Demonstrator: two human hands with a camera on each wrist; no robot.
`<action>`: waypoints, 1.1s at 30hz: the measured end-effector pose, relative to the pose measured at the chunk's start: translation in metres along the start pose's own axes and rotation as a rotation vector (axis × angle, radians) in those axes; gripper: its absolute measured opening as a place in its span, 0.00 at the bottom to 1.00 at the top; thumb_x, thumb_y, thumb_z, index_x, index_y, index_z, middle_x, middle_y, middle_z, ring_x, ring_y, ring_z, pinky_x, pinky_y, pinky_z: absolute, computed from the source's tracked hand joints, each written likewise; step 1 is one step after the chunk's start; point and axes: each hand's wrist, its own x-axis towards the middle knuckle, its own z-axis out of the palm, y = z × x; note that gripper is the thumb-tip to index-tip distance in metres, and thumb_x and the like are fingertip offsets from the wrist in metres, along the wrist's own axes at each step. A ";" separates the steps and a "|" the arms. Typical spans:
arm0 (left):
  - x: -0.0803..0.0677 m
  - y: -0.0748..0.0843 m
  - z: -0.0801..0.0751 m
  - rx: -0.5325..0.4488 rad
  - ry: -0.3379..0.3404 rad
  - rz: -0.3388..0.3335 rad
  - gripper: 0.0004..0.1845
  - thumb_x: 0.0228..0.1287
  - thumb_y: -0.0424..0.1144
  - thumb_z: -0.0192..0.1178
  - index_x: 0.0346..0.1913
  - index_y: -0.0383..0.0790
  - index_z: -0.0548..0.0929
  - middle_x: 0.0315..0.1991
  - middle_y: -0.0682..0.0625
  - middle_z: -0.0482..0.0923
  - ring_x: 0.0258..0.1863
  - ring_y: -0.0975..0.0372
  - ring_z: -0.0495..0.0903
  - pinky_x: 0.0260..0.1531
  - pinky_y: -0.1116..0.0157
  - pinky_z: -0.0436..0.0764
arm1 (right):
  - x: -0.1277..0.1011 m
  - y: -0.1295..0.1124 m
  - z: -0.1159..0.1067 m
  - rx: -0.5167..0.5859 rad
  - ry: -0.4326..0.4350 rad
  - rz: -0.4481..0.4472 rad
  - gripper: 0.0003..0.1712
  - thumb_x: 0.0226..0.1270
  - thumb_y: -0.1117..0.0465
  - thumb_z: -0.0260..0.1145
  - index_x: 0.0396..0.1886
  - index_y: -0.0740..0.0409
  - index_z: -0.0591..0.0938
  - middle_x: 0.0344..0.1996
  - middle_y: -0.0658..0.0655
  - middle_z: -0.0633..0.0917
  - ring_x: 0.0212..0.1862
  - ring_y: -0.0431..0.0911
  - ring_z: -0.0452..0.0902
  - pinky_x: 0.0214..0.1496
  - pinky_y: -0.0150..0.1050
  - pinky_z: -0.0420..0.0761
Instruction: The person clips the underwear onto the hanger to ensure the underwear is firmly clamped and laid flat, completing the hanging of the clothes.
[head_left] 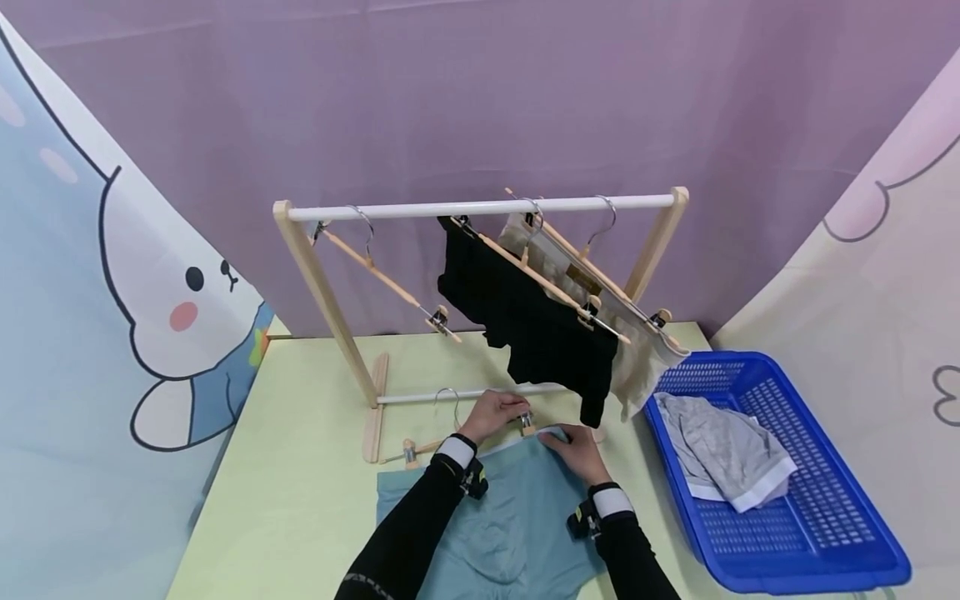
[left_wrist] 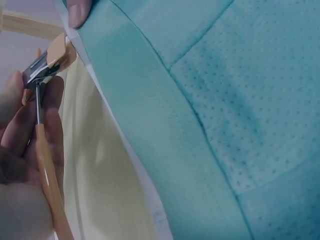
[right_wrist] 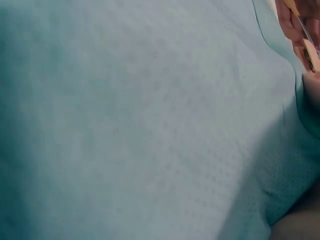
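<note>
Pinching hanger clip [left_wrist: 50, 57], left hand [head_left: 491, 414]; right hand [head_left: 576, 450] apparently gripping teal briefs [head_left: 502, 517] waistband.

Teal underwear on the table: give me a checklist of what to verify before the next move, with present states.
1. Left hand grips the wooden clip hanger at its metal clip: ok.
2. Right hand holds the white waistband of the teal underwear: ok.
3. Waistband seated inside the clip: cannot tell.
4. Hanger's other clip attached: not ok.
5. Free rail space on the wooden rack: ok.
</note>
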 end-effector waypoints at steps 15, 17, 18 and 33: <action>-0.001 0.003 0.000 -0.060 0.030 0.034 0.13 0.68 0.37 0.63 0.47 0.28 0.87 0.44 0.39 0.87 0.43 0.53 0.86 0.41 0.63 0.82 | 0.003 -0.006 0.003 0.046 0.024 0.025 0.14 0.66 0.57 0.70 0.46 0.61 0.87 0.51 0.60 0.84 0.54 0.54 0.78 0.58 0.53 0.74; -0.004 0.002 0.000 -0.050 0.033 0.017 0.13 0.68 0.37 0.64 0.47 0.30 0.87 0.43 0.41 0.87 0.41 0.58 0.86 0.39 0.68 0.81 | 0.002 -0.006 0.005 0.035 0.030 0.021 0.14 0.66 0.56 0.70 0.44 0.61 0.88 0.49 0.60 0.85 0.52 0.53 0.79 0.56 0.51 0.75; -0.005 0.001 0.001 -0.047 0.031 0.013 0.13 0.68 0.37 0.64 0.47 0.30 0.87 0.43 0.42 0.88 0.40 0.60 0.86 0.39 0.69 0.81 | 0.001 -0.005 0.006 0.028 0.034 0.022 0.14 0.66 0.55 0.70 0.43 0.61 0.88 0.48 0.60 0.85 0.51 0.52 0.79 0.55 0.50 0.75; -0.011 0.006 0.006 -0.037 -0.021 0.000 0.14 0.69 0.39 0.63 0.48 0.31 0.87 0.43 0.42 0.88 0.43 0.53 0.86 0.42 0.60 0.82 | 0.003 -0.005 0.003 0.035 0.033 0.042 0.16 0.68 0.51 0.69 0.33 0.61 0.84 0.35 0.57 0.83 0.41 0.46 0.75 0.47 0.42 0.71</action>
